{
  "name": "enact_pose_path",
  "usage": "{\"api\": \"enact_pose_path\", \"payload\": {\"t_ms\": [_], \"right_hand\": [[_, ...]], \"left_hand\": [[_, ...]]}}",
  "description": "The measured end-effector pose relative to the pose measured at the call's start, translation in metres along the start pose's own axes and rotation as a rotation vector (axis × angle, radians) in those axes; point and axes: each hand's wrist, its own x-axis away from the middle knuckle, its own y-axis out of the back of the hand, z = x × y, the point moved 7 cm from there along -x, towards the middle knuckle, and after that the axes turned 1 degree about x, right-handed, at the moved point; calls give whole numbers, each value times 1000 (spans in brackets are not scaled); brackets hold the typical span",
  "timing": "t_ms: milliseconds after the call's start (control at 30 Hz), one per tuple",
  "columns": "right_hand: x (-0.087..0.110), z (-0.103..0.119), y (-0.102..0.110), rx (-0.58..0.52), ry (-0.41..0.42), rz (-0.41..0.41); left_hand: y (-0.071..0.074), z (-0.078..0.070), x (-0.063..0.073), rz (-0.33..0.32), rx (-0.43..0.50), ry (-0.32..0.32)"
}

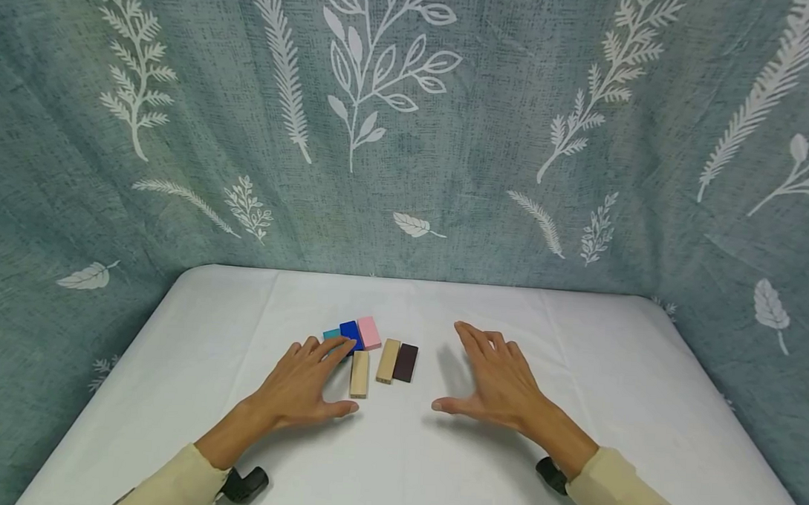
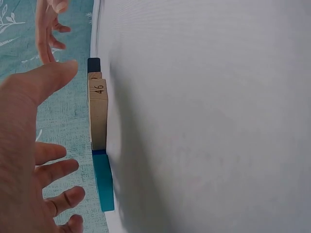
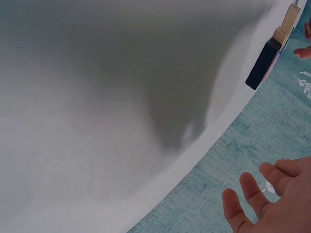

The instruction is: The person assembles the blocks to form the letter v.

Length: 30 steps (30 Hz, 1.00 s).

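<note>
Several small rectangular blocks lie close together on the white table. In the head view these are a teal block (image 1: 331, 334), a blue block (image 1: 351, 332), a pink block (image 1: 369, 332), two plain wooden blocks (image 1: 359, 374) (image 1: 388, 360) and a dark brown block (image 1: 406, 362). Above the group's left side hovers my left hand (image 1: 299, 386), thumb spread wide, its fingers partly covering the teal and blue blocks. My right hand (image 1: 496, 382) is raised to the right of the brown block, fingers spread, holding nothing. The left wrist view shows a wooden block (image 2: 98, 114) marked 46.
White cloth covers the table (image 1: 397, 460), whose far edge meets a blue-green curtain (image 1: 485, 233) printed with white leaves. A dark wrist-worn device (image 1: 245, 485) sits below the left sleeve, and another (image 1: 551, 474) below the right.
</note>
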Motion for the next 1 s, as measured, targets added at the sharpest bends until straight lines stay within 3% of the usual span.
{"api": "enact_pose_path", "payload": {"t_ms": [233,567,1000], "right_hand": [[-5,3,-5,-23,-16,2],[-14,11,-14,-27,-22,40],[-27,19,-21,-40,-20,33]], "left_hand": [[-2,1,-1,41,16,25],[-4,3,-2,50,25,41],[-6,3,-3,44,18,43]]}}
